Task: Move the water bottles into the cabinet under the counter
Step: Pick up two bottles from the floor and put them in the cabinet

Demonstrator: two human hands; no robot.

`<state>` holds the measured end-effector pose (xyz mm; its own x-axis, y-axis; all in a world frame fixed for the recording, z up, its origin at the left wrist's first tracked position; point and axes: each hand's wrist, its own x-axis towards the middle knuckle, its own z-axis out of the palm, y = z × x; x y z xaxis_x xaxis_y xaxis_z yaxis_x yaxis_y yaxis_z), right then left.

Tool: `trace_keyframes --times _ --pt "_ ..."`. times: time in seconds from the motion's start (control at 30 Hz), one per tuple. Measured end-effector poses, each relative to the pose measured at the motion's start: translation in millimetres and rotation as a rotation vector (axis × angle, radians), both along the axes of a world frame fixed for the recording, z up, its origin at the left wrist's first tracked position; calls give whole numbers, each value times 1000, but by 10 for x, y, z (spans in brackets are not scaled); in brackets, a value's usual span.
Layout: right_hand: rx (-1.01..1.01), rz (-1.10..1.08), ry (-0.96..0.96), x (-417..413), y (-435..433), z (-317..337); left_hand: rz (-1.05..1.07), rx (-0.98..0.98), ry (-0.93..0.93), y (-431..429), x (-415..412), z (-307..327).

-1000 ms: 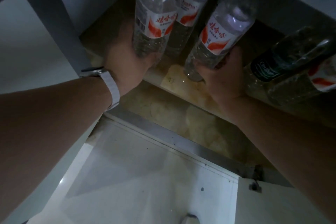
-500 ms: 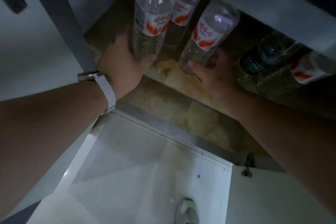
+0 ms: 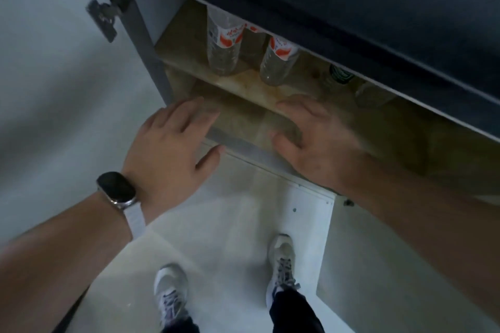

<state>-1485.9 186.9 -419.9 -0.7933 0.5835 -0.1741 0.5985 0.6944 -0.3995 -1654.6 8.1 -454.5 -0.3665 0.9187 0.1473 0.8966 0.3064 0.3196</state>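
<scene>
Two clear water bottles with red-and-white labels stand on the cabinet floor [image 3: 251, 89]: one at the left [image 3: 223, 48], one to its right [image 3: 278, 62]. Further right stand a dark green-labelled bottle [image 3: 338, 77] and another clear bottle [image 3: 372, 94], their tops hidden by the counter. My left hand [image 3: 173, 143], with a watch on its wrist, is empty with fingers spread in front of the cabinet opening. My right hand [image 3: 313, 138] is also empty and spread, just outside the cabinet's front edge, apart from the bottles.
The dark counter edge [image 3: 351, 8] overhangs the cabinet. The left cabinet door [image 3: 54, 76] stands swung out with its hinge [image 3: 108, 11] showing; the right door [image 3: 378, 265] is also swung out. My two shoes [image 3: 282, 265] stand on the pale floor below.
Both hands have let go of the two red-labelled bottles and drawn back out of the cabinet. The view has risen and pulled away, so the counter now hides the bottle tops.
</scene>
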Motion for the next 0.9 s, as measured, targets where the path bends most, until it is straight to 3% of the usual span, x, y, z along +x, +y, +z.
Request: trace_keyframes --times 0.33,0.63,0.9 --pt "173 160 -197 393 -654 1235 -77 -80 58 -499 245 1179" --pt "255 -11 -256 927 -1280 2328 -278 -15 17 -677 560 2156" --pt "324 -205 -293 1685 -1874 3090 -501 -6 94 -673 1022 3023"
